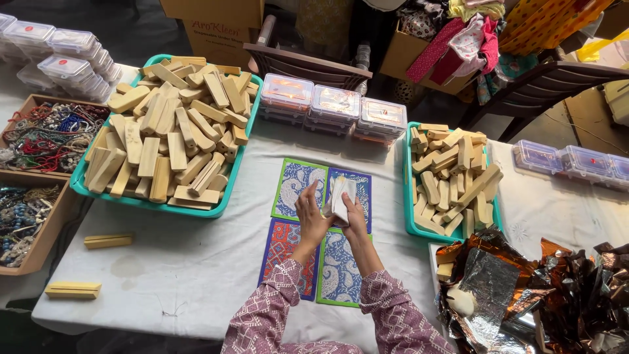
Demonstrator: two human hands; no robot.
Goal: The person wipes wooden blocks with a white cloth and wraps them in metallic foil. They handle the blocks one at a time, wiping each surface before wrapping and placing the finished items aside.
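Note:
My left hand (310, 213) and my right hand (354, 217) meet above four patterned cards (293, 187) laid in a square on the white cloth. The right hand grips a small folded white cloth or paper piece (341, 196), and the left hand's fingers touch its edge. The cards have blue, red and white prints with green or blue borders. Both sleeves are pink and white patterned.
A large teal tray (98, 195) heaped with pale wooden blocks sits at left, a smaller teal tray (408, 190) with blocks at right. Clear plastic boxes (334, 105) line the back. Crumpled foil (517, 295) lies bottom right. Bead boxes (39, 137) and two loose blocks (108, 240) lie left.

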